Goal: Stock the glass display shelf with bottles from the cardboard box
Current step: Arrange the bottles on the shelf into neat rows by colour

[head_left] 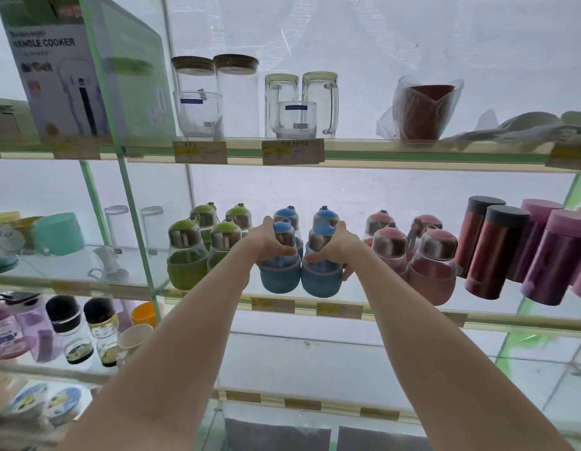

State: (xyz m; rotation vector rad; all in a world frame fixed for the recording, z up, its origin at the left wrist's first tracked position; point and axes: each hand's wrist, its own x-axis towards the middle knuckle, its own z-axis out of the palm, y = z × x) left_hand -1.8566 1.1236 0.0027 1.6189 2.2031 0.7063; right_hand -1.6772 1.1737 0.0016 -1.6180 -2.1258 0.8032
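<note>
Two blue-sleeved bottles stand side by side at the front of the middle glass shelf [396, 315]. My left hand [268, 242] grips the left blue bottle [279, 278] around its clear middle. Around the right blue bottle [321, 278] my right hand [339, 252] curls the same way. Two more blue bottles [326, 218] stand just behind them. Several green bottles [188, 255] are to the left and several pink bottles [429, 268] to the right. The cardboard box is out of view.
Dark red and purple flasks [497, 252] fill the shelf's right end. The shelf above carries glass jars and mugs [318, 102], a wrapped red cup [425, 109] and a cooker box [64, 79]. Lower left holds small bottles [71, 330] and cups.
</note>
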